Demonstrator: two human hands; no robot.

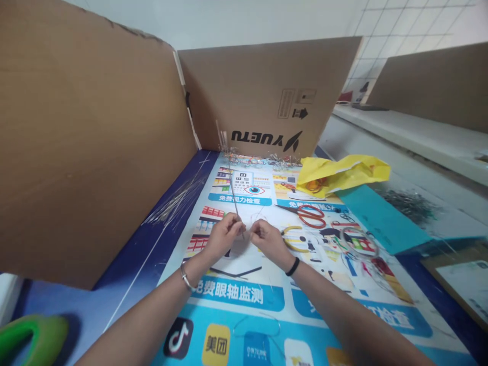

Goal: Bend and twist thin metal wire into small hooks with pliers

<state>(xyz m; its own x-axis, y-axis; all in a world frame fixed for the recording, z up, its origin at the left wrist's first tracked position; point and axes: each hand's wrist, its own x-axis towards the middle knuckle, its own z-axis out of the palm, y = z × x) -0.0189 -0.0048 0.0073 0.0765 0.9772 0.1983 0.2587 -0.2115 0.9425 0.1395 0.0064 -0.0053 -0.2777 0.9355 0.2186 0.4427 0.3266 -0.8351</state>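
Observation:
My left hand [223, 235] pinches a thin metal wire [233, 195] that slants up and away from my fingers toward the cardboard wall. My right hand [267, 238] is closed in a pinch right beside it, fingertips almost touching the left ones, on the wire's lower end or a fine thread; I cannot tell which. Both hands hover over a printed blue-and-white poster [244, 297] covering the table. A silver bangle sits on my left wrist, a black band on my right.
Red-handled scissors [310, 215] and yellow-handled pliers [295, 239] lie just right of my hands. A crumpled yellow bag [343, 173] and a teal sheet [381, 218] lie further right. Cardboard walls [87, 147] stand left and behind. Loose wires [177, 198] lie at left, a wire coil [358, 243] at right.

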